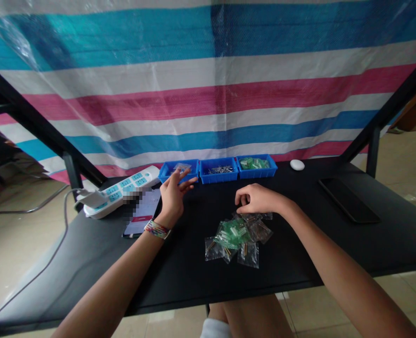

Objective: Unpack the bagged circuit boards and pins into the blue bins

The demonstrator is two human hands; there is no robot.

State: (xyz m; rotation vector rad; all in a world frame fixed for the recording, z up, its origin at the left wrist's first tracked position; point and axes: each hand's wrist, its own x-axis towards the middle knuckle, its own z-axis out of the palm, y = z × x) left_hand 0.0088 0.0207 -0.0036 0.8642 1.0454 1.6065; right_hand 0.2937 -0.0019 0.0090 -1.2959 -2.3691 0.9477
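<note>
My left hand is at the front of the left blue bin, fingers stretched and spread. A small clear plastic bag shows at that bin, just behind the fingertips; I cannot tell whether they touch it. My right hand hangs over the back of a pile of small bags, its fingers curled inward. Anything between those fingertips is hidden. In the pile, green bags lie among clear bags with thin brass-coloured pieces inside.
The middle blue bin holds metal nails or pins; the right blue bin holds green bags. A white power strip and a covered phone or booklet lie left. A white oval object and black phone lie right.
</note>
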